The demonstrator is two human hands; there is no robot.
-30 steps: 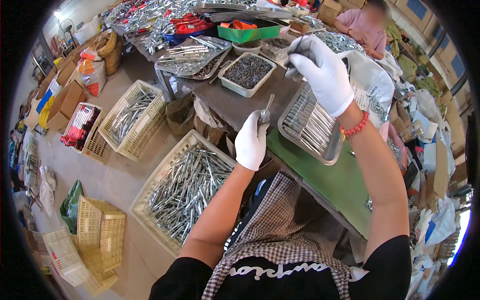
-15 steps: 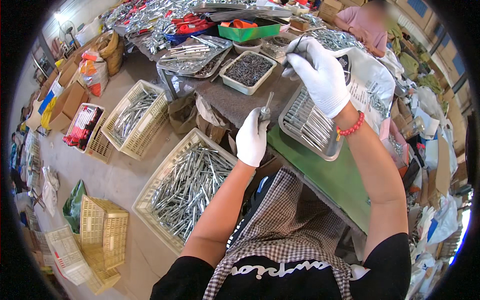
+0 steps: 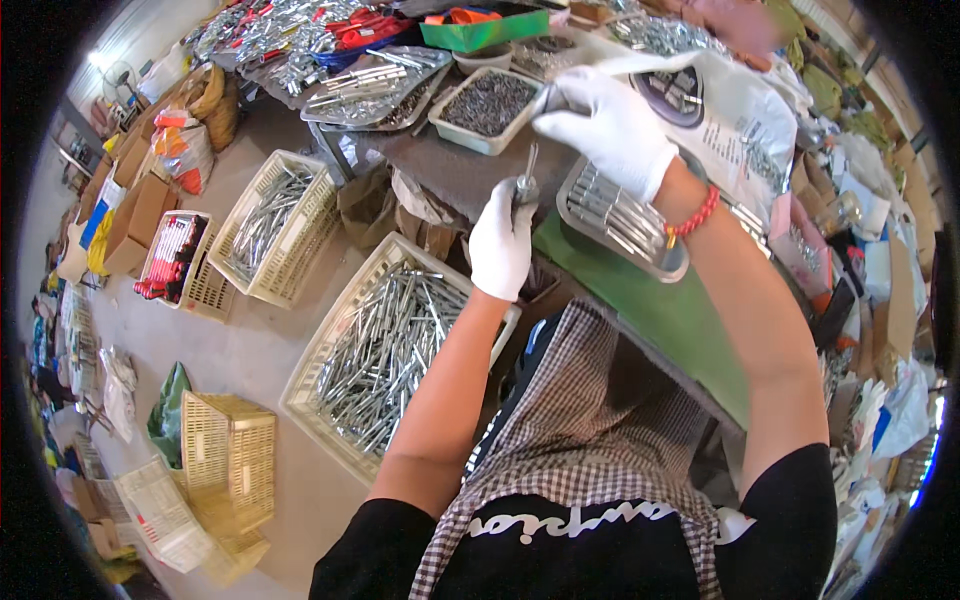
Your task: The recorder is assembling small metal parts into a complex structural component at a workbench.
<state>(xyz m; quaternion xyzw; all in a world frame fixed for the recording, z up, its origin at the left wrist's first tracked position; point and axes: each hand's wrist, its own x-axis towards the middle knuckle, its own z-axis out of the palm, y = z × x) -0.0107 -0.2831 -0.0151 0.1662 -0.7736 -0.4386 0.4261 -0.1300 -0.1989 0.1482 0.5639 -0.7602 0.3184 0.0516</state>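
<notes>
In a white glove, my left hand [image 3: 502, 250] is closed around slim metal rods [image 3: 530, 165], whose thin ends point up past the thumb and finger. My right hand [image 3: 615, 130], also gloved, is further forward, beside a pale tub [image 3: 440, 125] of small dark screws [image 3: 488, 105]. Its fingers are drawn together in a pinch; whatever is between them is too small and blurred to make out. Partly under my right wrist lies a metal tray [image 3: 672, 265] holding a row of silver metal tubes [image 3: 612, 212].
Below my left arm stands a cream crate [image 3: 310, 385] full of metal rods. Two smaller crates [image 3: 290, 285] [image 3: 205, 285] sit left of it. Trays of metal parts [image 3: 375, 85] and a green bin [image 3: 485, 32] occupy the table's far side. Another person [image 3: 735, 25] is at the far right.
My right hand has moved left and down toward the tub of screws. The left hand still grips the rods. The view has shifted, so the far table appears higher.
</notes>
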